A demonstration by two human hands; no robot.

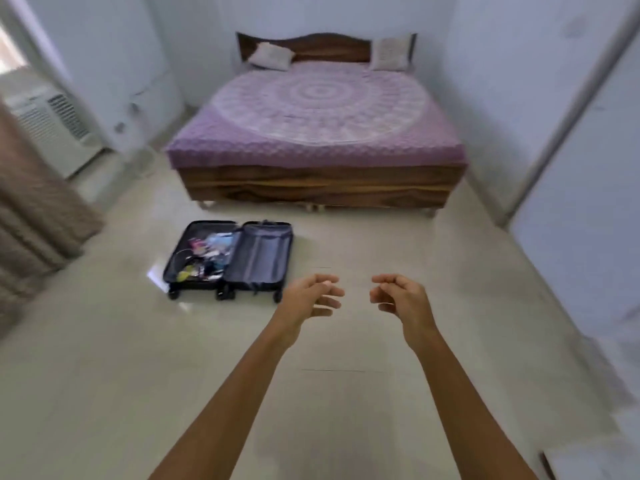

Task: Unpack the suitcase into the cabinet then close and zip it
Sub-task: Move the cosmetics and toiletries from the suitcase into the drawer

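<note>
A dark wheeled suitcase [258, 258] lies open flat on the pale floor, ahead and to the left. Its left half holds a jumble of small colourful items [202, 258]; its right half shows only grey lining. My left hand [310, 299] and my right hand [398, 296] are stretched out in front of me above the floor, to the right of the suitcase, fingers loosely curled and holding nothing. A tall white cabinet [585, 220] stands along the right wall with its doors shut.
A bed [317, 133] with a purple cover and two pillows stands against the far wall. A curtain [31, 216] and an air cooler [52, 126] are on the left. The tiled floor [329, 393] stretches between me and the suitcase.
</note>
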